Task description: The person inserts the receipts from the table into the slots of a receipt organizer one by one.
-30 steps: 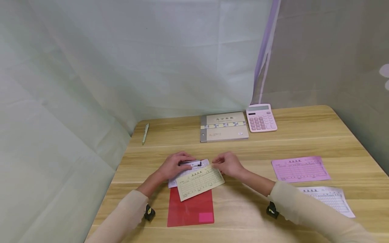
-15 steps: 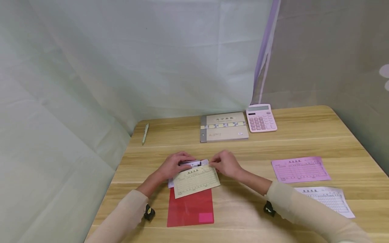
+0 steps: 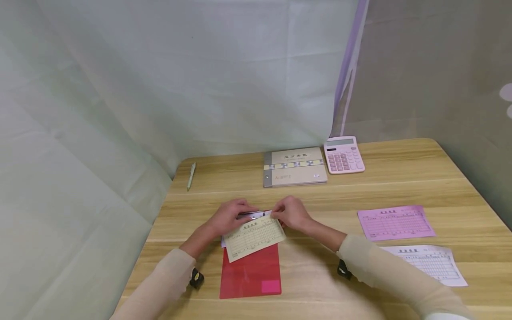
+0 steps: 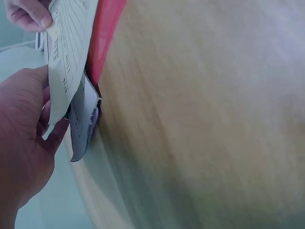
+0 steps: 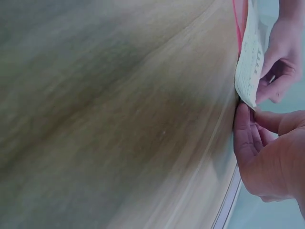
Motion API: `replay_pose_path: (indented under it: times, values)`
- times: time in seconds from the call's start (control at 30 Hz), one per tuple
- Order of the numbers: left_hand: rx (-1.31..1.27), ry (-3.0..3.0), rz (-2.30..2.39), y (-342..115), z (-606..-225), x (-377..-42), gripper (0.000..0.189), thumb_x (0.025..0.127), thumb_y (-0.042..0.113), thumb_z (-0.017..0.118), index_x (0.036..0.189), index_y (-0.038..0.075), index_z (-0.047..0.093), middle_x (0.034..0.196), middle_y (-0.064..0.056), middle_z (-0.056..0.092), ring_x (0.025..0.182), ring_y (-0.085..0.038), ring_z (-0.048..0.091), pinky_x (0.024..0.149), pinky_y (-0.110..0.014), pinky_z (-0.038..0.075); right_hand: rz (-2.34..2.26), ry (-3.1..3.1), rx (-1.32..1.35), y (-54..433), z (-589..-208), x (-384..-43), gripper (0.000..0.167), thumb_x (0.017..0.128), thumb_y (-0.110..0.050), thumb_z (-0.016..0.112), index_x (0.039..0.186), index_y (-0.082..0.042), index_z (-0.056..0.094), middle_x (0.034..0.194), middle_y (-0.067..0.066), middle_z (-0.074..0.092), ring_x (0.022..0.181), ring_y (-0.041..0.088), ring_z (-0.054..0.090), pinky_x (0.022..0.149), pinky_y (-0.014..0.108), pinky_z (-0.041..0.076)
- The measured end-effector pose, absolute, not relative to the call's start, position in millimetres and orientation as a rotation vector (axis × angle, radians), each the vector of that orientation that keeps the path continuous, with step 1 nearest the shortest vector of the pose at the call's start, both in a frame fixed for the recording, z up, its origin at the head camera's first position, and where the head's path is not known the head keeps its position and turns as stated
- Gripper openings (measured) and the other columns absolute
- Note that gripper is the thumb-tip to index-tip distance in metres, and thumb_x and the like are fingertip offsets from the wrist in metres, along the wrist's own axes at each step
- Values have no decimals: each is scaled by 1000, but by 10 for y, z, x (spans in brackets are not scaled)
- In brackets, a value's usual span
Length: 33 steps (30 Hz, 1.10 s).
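Observation:
A red clipboard [image 3: 246, 278] lies on the wooden table, its top end away from the person. My left hand [image 3: 228, 218] grips the metal clip [image 3: 258, 215] at that end, thumb and fingers on either side. Between thumb and fingers, my right hand [image 3: 292, 214] pinches the upper right corner of a pale yellow printed form [image 3: 256, 240]. That form slants over the board, its top edge right at the clip. A pale form [image 3: 223, 242] beneath is mostly hidden. In the left wrist view, the yellow form [image 4: 69, 57] stands over the paper layers and left fingers [image 4: 57, 136].
To the right lie a pink form [image 3: 396, 223] and a white form [image 3: 430, 262], the latter partly behind the right sleeve. Along the back are a ledger book [image 3: 295, 166], a pink calculator [image 3: 344, 155] and a pen [image 3: 191, 176] at far left.
My right hand has moved left and slightly away from the person, carrying the yellow form closer in under the clip area. My left hand has stayed on the clip.

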<state>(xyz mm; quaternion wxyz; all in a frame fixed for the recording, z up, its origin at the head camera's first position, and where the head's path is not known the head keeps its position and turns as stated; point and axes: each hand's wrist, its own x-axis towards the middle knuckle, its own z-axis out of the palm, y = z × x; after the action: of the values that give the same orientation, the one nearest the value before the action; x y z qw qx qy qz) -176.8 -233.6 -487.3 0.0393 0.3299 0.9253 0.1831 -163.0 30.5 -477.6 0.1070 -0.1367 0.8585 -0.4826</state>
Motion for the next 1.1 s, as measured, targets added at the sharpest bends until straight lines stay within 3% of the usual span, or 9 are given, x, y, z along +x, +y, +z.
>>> replay_pose_path:
  times: [0.27, 0.67, 1.1]
  values:
    - [1126, 2895, 299, -2297, -4826, -1742, 33, 104, 26, 72, 136, 19, 75, 97, 8, 59, 84, -9, 50, 73, -26, 45, -1326, 2614, -492, 271, -4796, -1646, 11, 95, -4, 79, 84, -4, 80, 72, 2, 71, 51, 10, 57, 50, 25, 50]
    - [1170, 2929, 315, -2304, -4816, -1718, 32, 105, 21, 70, 136, 20, 75, 95, 9, 61, 81, -8, 52, 73, -26, 46, -1262, 2690, -489, 240, -4823, -1660, 10, 94, -6, 81, 84, -6, 81, 72, -2, 70, 57, 9, 58, 53, 24, 48]
    - [1179, 2959, 352, -2298, -4851, -1716, 31, 104, 16, 70, 134, 22, 76, 96, 8, 65, 84, -9, 56, 74, -29, 50, -1303, 2711, -453, 218, -4832, -1633, 12, 93, -6, 82, 82, -4, 79, 66, -3, 69, 49, 8, 60, 49, 23, 45]
